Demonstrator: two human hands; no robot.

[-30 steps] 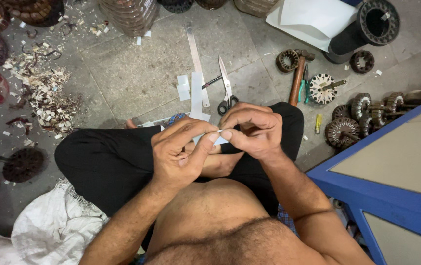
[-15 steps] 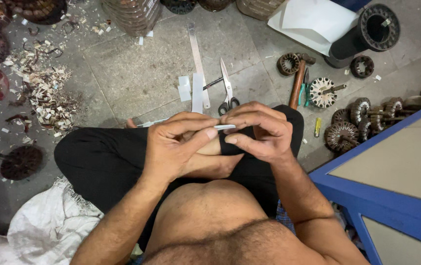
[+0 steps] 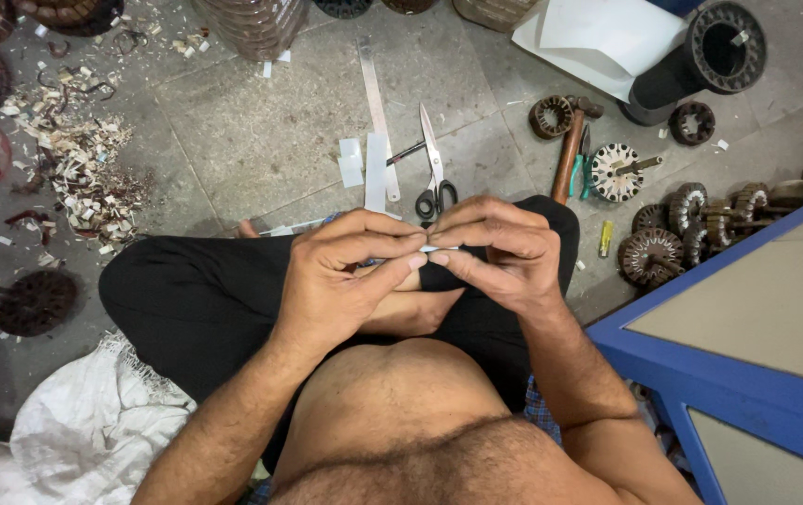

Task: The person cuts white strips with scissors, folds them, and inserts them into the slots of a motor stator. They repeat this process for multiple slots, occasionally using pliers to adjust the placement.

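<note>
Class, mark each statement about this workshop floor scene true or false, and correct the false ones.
1. Both hands pinch a small white strip between their fingertips. True.
2. The scissors lie on the floor beyond the hands. True.
3. The right hand grips the hammer. False: the hammer lies on the floor, untouched.
4. The left hand rests flat on the floor. False: it is raised over the lap, meeting the right hand.
5. A blue-framed table stands at the person's right. True.

One scissors (image 3: 434,173), one hammer (image 3: 570,150), two hands (image 3: 345,276).
</note>
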